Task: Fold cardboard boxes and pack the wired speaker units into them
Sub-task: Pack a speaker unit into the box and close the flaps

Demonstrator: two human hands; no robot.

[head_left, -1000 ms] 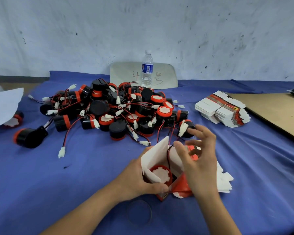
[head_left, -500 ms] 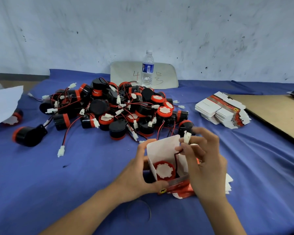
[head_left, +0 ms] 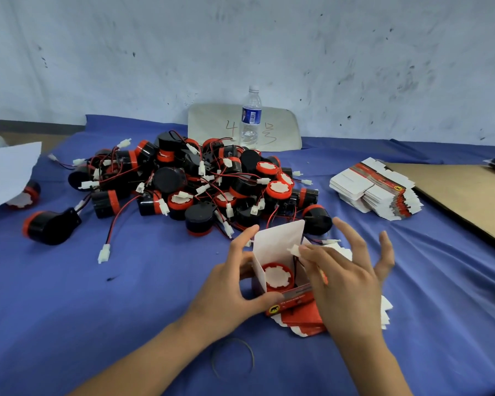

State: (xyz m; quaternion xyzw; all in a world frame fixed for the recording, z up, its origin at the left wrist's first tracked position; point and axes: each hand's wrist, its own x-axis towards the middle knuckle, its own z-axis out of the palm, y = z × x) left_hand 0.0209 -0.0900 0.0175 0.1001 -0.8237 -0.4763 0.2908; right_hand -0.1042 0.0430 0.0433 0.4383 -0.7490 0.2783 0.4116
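while boxed — speaker (head_left: pixel 277 277) upright, face-up

The small red-and-white cardboard box (head_left: pixel 277 242), tipped a second ago, now stands upright near the surface's front edge with its white flap raised. The round red-rimmed speaker unit (head_left: pixel 277 277) sits squarely inside, face up. The right hand (head_left: pixel 346 281) has brought the white plastic wire connector (head_left: pixel 294 250) it pinches down to the box's opening, its other fingers now spread wide. On the left hand (head_left: pixel 229 290), the forefinger has lifted to the flap's left edge.
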